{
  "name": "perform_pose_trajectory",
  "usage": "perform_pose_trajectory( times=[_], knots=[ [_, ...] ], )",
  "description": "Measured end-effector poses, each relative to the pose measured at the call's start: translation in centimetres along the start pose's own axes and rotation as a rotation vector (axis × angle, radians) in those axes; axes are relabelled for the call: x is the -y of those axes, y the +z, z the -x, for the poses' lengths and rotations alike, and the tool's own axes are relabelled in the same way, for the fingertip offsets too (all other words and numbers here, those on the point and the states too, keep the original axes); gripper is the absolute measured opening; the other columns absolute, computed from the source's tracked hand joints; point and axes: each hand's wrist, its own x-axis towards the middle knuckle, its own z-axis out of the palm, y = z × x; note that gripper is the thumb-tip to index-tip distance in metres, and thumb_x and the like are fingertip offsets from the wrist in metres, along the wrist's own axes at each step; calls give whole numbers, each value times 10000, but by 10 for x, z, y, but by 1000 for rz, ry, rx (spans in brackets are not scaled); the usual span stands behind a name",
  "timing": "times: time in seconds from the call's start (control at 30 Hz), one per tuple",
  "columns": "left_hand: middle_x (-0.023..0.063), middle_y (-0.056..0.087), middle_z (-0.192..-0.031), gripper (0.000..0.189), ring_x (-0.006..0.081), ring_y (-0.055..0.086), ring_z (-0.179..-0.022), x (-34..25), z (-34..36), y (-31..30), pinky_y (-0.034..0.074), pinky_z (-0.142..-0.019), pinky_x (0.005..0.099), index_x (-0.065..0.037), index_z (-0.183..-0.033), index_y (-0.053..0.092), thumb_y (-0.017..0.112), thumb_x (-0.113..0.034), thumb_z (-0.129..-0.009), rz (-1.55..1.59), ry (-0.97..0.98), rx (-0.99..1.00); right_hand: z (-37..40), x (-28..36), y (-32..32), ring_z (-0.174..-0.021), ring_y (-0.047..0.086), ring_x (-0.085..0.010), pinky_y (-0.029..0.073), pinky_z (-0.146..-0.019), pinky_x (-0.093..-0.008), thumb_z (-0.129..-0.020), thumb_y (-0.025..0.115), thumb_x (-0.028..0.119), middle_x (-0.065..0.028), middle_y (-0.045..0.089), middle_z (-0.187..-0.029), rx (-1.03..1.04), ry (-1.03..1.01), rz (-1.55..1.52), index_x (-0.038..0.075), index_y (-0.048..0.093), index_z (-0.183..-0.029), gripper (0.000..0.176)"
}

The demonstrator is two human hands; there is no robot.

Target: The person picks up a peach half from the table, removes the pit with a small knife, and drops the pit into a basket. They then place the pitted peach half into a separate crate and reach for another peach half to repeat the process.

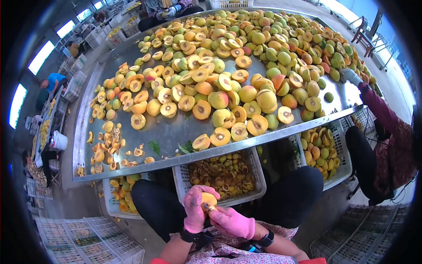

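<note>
Both hands wear pink gloves and meet over the lap, in front of a white crate [259,196] of cut fruit pieces. My left hand [194,208] is closed round a yellow-orange fruit half [209,199], its cut face turned up. My right hand [234,222] is closed against the fruit's lower edge, its fingers round a small dark tool [205,206] that is mostly hidden. Beyond them, a metal table [162,134] carries a large heap of whole and halved fruits [202,109].
Crates of fruit [347,158] stand under the table's right and left sides. Empty crates [90,240] lie at lower left and lower right. A co-worker's gloved hand [351,76] reaches onto the table at right; another person [169,9] sits across it. Peelings [110,143] lie at the table's left.
</note>
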Motion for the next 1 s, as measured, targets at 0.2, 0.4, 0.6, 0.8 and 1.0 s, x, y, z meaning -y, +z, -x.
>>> perform_pose_trajectory(
  times=[0.2, 0.4, 0.6, 0.8, 1.0],
  knots=[
    [109, 716, -808, 551, 137, 651, -706, 11, -8, -18, 506, -668, 257, 28, -920, 679, 536, -497, -1004, 91, -168, 310, -3, -8, -10, -439, 334, -63, 262, -397, -238, -1047, 446, 514, 41, 414, -603, 182, 162, -264, 112, 526, -906, 433],
    [124, 717, -844, 766, 143, 655, -712, 16, -3, -5, 520, -675, 258, 42, -940, 656, 507, -709, -934, 220, -120, 203, -6, -23, -18, -388, 265, -46, 205, -349, -215, -1052, 441, 538, 64, 347, -580, 475, 157, -756, 131, 510, -929, 430],
    [135, 698, -846, 671, 191, 623, -552, 10, -4, 2, 487, -507, 281, -26, -986, 631, 410, -659, -1003, 368, -282, -68, -4, -20, -11, -480, 349, -27, 273, -433, -219, -1025, 568, 436, 76, 419, -625, 241, 40, -483, 109, 567, -973, 331],
    [121, 664, -842, 574, 188, 589, -474, -27, -11, -81, 392, -352, 234, -73, -1026, 591, 354, -595, -1037, 309, 27, -649, -22, -21, -25, -672, 587, -141, 451, -622, -298, -970, 655, 386, -35, 647, -811, -361, 25, 258, 41, 608, -1152, 394],
    [150, 598, -1205, 497, 252, 571, -1145, -49, -22, -219, 475, -950, 358, -7, -1340, 534, 618, -364, -1004, -1030, 199, -724, -27, -40, -39, -978, 673, -445, 509, -856, -514, -982, 523, 424, -283, 701, -987, -418, 250, 1011, -16, 431, -1360, 587]
  ],
)
